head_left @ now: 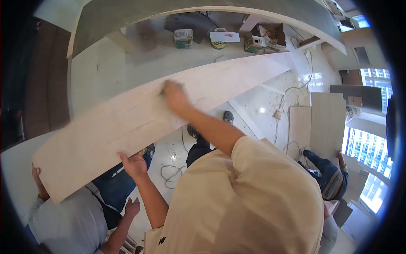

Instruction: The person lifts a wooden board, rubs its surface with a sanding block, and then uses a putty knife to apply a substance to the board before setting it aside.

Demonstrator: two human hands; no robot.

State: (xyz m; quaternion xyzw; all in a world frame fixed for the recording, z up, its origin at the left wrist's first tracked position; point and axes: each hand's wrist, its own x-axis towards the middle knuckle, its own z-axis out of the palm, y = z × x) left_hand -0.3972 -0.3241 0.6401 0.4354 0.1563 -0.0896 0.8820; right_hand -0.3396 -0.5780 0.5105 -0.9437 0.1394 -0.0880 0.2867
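A long pale wooden board (105,127) stretches from the lower left to the upper right in front of me. My left hand (134,165) grips its near edge, thumb on top and fingers underneath. Over the board's upper face is my right hand (174,96), closed and smeared by motion. Something small and dark shows at its fingers, too blurred to name. At the left end a co-worker's hand (37,174) holds the board. That person's other hand (133,207) is apart from it, low at the left.
A long grey-topped panel (203,10) arches across the far side. Small boxes (183,38), a tub (218,44) and an open carton (274,36) sit beneath it. Cables (171,174) lie on the floor. Another person (327,173) is at the right beside upright panels (327,120).
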